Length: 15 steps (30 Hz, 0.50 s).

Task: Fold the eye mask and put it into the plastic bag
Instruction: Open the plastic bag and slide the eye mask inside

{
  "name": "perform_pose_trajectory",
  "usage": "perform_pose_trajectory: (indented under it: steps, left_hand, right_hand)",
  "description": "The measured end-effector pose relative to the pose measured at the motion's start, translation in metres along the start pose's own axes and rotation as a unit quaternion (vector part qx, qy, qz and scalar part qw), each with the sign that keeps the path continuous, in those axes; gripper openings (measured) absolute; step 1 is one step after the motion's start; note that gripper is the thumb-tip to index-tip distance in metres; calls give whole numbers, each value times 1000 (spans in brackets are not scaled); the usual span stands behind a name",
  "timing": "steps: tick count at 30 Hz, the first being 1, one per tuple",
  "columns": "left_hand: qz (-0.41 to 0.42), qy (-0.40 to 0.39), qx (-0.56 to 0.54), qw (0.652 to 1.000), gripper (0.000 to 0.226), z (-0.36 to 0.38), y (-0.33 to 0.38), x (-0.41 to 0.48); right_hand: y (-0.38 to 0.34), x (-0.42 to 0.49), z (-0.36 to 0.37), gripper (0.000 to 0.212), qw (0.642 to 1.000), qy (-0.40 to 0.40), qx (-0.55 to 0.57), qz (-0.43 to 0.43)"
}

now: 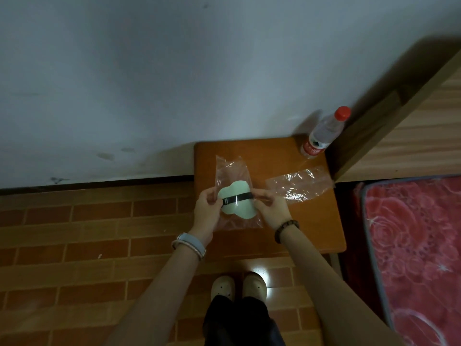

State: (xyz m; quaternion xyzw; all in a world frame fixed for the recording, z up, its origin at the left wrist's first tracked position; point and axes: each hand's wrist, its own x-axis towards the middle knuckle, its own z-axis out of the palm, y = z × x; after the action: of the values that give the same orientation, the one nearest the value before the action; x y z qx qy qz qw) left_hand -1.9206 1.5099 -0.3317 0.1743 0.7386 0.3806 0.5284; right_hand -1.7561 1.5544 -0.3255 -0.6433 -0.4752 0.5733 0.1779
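A pale green eye mask [237, 208], folded and crossed by its black strap [238, 198], sits inside a clear plastic bag [230, 171] held above the small orange-brown table [309, 221]. My left hand [207, 211] pinches the bag's left edge beside the mask. My right hand [270, 207] pinches the bag's right edge at the strap's end. The bag's far end points toward the wall; its near part hangs between my hands.
A second clear plastic bag [299, 184] lies on the table's right side. A water bottle [324, 132] with a red cap stands at the back right corner, by a wooden bed frame [399, 126]. A red floral mattress [414, 245] lies at right.
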Motion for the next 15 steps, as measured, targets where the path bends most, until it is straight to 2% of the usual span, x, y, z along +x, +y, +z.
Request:
perform_pose_trajectory:
  steps: [6, 15]
  left_hand:
    - [0, 14, 21, 1000, 38, 0, -34, 55]
    - [73, 27, 47, 996, 40, 22, -33, 95]
  right_hand:
    - [35, 49, 30, 33, 999, -7, 12, 38]
    - [41, 90, 22, 34, 1000, 27, 9, -2]
